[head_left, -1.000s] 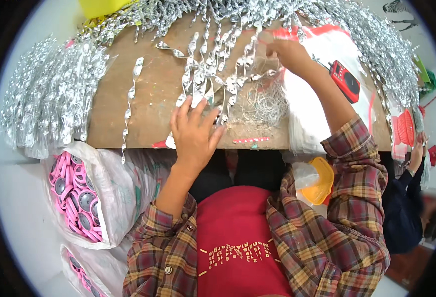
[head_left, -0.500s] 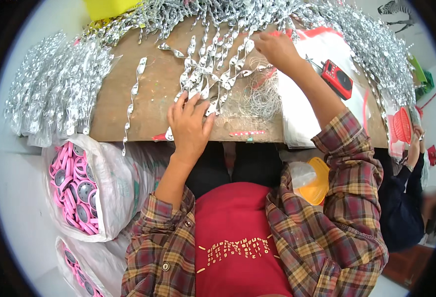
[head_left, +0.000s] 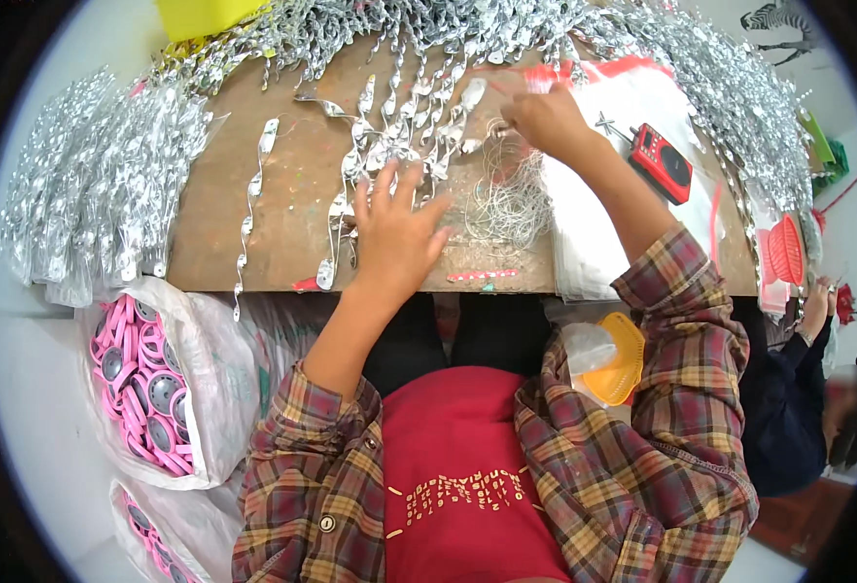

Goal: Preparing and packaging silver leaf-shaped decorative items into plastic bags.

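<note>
While the left hand (head_left: 394, 233) is pressing down with fingers spread on silver spiral strips (head_left: 399, 136) lying across the brown table (head_left: 292, 204), the right hand (head_left: 545, 121) is pinching thin wire loops (head_left: 506, 194); both look light, springy and tangle-prone, best lifted by an end.

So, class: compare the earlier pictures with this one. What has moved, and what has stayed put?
The right hand has stayed at the far end of the silver strips, by the tangle of thin wire. The left hand stays spread flat on the strips. The red device and wooden board are unchanged.
</note>
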`<control>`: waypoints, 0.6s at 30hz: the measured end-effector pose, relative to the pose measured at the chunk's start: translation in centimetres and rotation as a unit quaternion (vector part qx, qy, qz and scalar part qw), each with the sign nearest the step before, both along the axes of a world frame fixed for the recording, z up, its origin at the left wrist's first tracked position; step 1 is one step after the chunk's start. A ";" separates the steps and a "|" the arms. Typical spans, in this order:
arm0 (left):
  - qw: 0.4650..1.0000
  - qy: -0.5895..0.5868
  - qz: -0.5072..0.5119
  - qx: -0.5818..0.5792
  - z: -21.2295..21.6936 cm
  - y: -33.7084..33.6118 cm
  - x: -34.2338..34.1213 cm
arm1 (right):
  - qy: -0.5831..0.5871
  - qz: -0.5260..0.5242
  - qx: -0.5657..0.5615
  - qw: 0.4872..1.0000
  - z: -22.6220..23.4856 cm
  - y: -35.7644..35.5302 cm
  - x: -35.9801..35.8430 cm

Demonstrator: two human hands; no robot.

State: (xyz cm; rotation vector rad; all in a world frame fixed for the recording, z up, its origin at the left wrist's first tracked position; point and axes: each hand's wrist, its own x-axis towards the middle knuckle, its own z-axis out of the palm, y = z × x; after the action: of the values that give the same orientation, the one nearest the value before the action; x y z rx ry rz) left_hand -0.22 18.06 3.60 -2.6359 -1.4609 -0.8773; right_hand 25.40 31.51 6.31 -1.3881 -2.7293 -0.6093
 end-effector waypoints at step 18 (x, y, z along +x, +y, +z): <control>0.997 -0.004 0.065 0.033 -1.6 0.9 -0.9 | 0.162 -0.012 -0.167 0.972 0.9 -5.7 3.6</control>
State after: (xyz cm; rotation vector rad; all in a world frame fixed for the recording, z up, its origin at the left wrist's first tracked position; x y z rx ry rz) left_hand -1.11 18.98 2.03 -2.4607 -1.5558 -0.9089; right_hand 29.00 25.82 7.21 -1.4298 -2.6270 0.0853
